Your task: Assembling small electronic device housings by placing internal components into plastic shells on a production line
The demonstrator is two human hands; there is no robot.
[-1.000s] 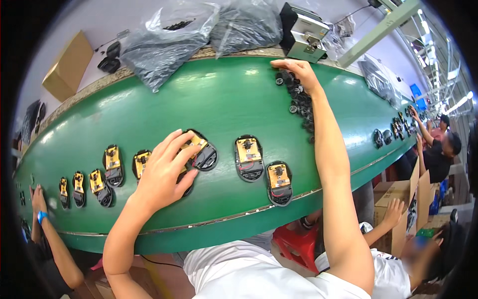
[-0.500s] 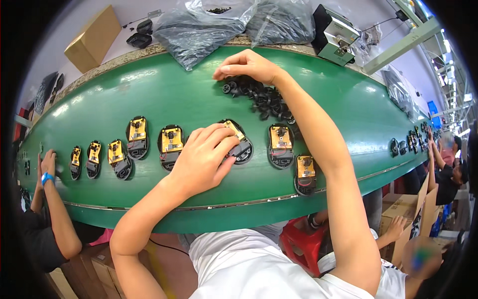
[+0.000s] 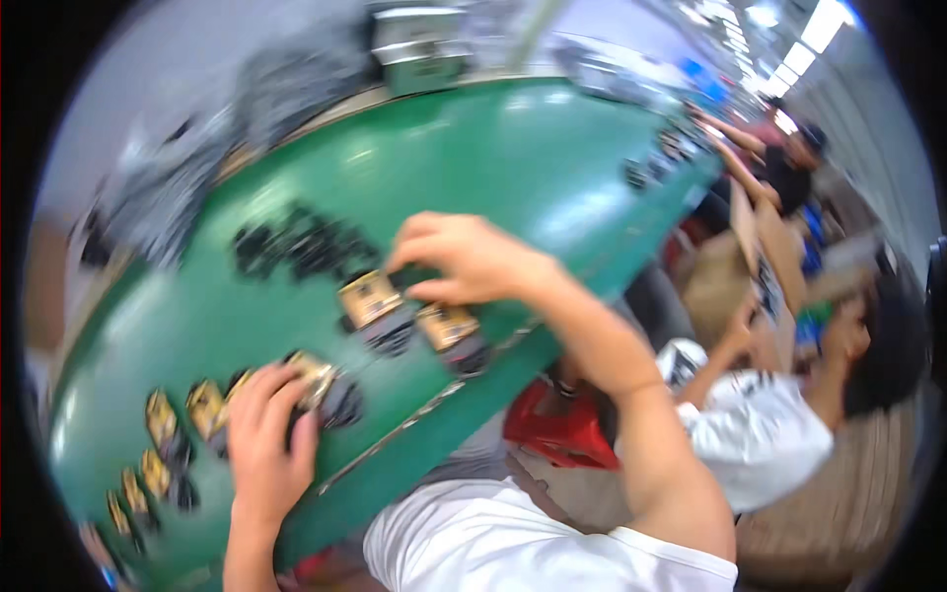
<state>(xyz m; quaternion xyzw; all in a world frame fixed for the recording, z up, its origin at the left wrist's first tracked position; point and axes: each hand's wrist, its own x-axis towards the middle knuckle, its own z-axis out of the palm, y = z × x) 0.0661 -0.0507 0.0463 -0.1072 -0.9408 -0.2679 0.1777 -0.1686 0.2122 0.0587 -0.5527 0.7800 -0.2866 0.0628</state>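
Left hand (image 3: 264, 446) lies flat, fingers spread, over a black-and-yellow part (image 3: 318, 378) on the green worktop (image 3: 513, 168). Right hand (image 3: 464, 259) hovers with fingers curled above two similar flat parts (image 3: 370, 296) in the row; the blur hides whether it grips anything. A loose pile of small black pieces (image 3: 296, 247) lies just left of it.

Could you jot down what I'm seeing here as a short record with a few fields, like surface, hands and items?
Surface: long green conveyor belt
Items: row of small black parts with yellow tops; loose pile of black pieces
Left hand: lies flat on a yellow-topped part near the belt's front edge
Right hand: fingers curled over the belt beside two yellow-topped parts; grip unclear
Nearby: a person in a white shirt
Picture: motion-blurred
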